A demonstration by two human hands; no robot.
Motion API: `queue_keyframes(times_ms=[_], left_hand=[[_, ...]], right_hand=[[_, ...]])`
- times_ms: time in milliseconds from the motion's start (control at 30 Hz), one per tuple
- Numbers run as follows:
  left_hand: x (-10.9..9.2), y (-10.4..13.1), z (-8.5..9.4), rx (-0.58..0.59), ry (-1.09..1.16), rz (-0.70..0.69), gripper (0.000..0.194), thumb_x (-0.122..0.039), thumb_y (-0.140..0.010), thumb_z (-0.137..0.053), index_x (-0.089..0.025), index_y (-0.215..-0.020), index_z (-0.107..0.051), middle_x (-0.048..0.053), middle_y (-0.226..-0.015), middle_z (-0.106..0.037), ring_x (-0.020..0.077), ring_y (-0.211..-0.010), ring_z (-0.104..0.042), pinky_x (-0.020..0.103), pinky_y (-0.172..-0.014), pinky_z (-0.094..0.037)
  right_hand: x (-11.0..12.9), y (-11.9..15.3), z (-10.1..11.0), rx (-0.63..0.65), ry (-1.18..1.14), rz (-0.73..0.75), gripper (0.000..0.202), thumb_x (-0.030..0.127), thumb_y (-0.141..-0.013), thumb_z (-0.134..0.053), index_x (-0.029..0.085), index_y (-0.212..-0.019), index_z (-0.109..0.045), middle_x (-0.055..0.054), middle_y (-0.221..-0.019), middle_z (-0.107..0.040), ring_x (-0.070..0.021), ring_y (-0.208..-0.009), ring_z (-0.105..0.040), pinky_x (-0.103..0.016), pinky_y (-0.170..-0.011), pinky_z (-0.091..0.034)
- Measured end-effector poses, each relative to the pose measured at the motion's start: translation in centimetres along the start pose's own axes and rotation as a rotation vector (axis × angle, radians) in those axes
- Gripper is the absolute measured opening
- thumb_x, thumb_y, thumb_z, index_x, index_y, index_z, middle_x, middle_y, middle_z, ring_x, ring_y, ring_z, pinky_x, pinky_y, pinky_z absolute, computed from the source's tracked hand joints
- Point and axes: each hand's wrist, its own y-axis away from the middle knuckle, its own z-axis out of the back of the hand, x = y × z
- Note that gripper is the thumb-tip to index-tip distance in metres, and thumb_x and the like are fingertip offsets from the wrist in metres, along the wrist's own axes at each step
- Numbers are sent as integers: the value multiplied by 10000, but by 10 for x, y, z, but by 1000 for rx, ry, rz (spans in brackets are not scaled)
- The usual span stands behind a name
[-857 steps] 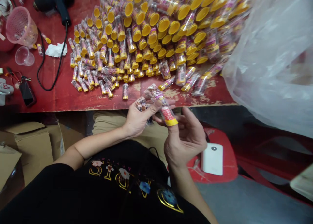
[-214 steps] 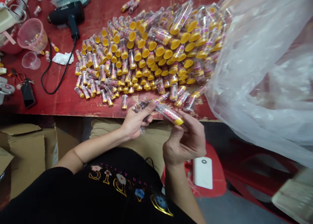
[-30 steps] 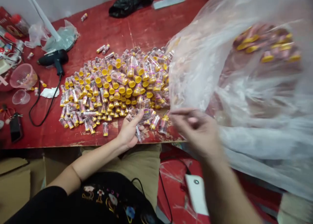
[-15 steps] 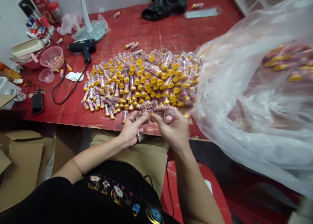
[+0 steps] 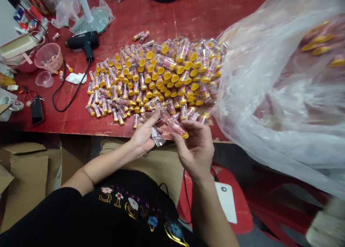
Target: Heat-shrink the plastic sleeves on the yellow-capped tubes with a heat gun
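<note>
On the far left, the black cord [image 5: 60, 105] of the heat gun [image 5: 86, 42] loops over the tabletop [image 5: 67, 124]; a sleeve or wrist catching it could tug the tool, I judge. Nearer, my left hand [image 5: 142, 136] pinches a loose bunch of printed clear wrappers [image 5: 158, 137]. They look thin and slick, so one could slide out past my thumb, or two could cling together. Just beyond, the pile of tubes [image 5: 164, 62] comes close to my fingers; a knuckle nudging its near side could set some rolling toward the edge. My right hand [image 5: 199, 143] has only a light fingertip hold, so the smooth tube [image 5: 175, 127] could twist or drop toward my lap [image 5: 161, 164]. To the right, the big plastic bag [image 5: 248, 82] bulges near that hand and could snag it.

As for where things lie, the wrappers sit within my left grip, part of them hanging below the fingers. The tube is at the fingertips of my right grip, between my hands, tilted, its yellow cap [image 5: 185, 135] low and toward the right palm, its clear end toward the wrappers. Whether my left fingertips touch it, I cannot tell.
</note>
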Motion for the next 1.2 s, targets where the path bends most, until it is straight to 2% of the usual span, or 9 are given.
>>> queue_keyframes(times_ms=[167,367,533,667,833,900,1000,1067,1200], left_hand=[[7,3,1,42,-81,-25,404,-312,-626,-980,-114,-795,-672,-18,-723,-684,32,-501,-570,149,-440,-361],[9,4,6,147,-205,-62,397,-300,-633,-968,-118,-865,-702,12,-831,-724,99,-676,-696,145,-444,-355],[11,-1,11,142,-246,-154,453,-356,-597,-980,-127,-864,-696,-17,-805,-705,49,-601,-620,142,-418,-326],[14,-2,15,160,-273,-193,491,-351,-561,-997,-133,-868,-680,-50,-784,-676,7,-531,-535,138,-407,-321],[16,1,17,293,-380,-49,580,-446,-510,-1002,-133,-866,-668,-17,-779,-681,49,-584,-602,145,-407,-275],[12,2,17,342,-431,-21,586,-479,-520,-992,-128,-868,-677,-11,-775,-680,39,-564,-577,150,-411,-268],[6,1,19,363,-494,-48,592,-486,-547,-982,-149,-939,-694,-31,-792,-683,6,-502,-500,151,-418,-287],[4,2,20,387,-536,-64,596,-482,-563,-978,-166,-988,-704,-48,-765,-673,-2,-461,-460,157,-413,-301],[6,9,22,411,-581,-59,568,-494,-584,-963,-170,-987,-728,-47,-732,-662,1,-433,-443,173,-412,-339]], right_hand=[[0,0,5,-86,206,176,270,212,-892,-738,209,-1150,-661,-72,-1058,-688,-222,-998,-679,-400,-909,-561],[14,-4,16,-158,475,442,522,74,-874,-730,273,-1354,-679,-82,-1091,-700,-205,-961,-693,-333,-835,-577],[24,6,16,-34,468,381,623,79,-938,-632,285,-1519,-537,-119,-1168,-677,-229,-1043,-684,-362,-869,-587],[28,15,11,-127,393,329,605,119,-866,-763,308,-1426,-634,-74,-1073,-725,-197,-912,-708,-323,-814,-607],[25,14,7,-231,83,76,512,226,-831,-824,295,-1325,-709,-49,-990,-702,-192,-839,-701,-318,-676,-624],[24,10,11,-158,14,35,473,253,-854,-804,308,-1315,-715,-52,-1039,-685,-188,-852,-702,-324,-682,-630],[23,8,18,-34,43,38,419,247,-907,-741,333,-1316,-711,-61,-1149,-674,-200,-954,-703,-371,-804,-631],[24,9,18,-89,117,94,399,229,-908,-737,330,-1294,-726,-55,-1109,-691,-200,-949,-700,-385,-840,-619],[26,11,10,-278,253,170,315,201,-862,-784,307,-1159,-787,-32,-930,-717,-193,-827,-695,-376,-766,-608]])
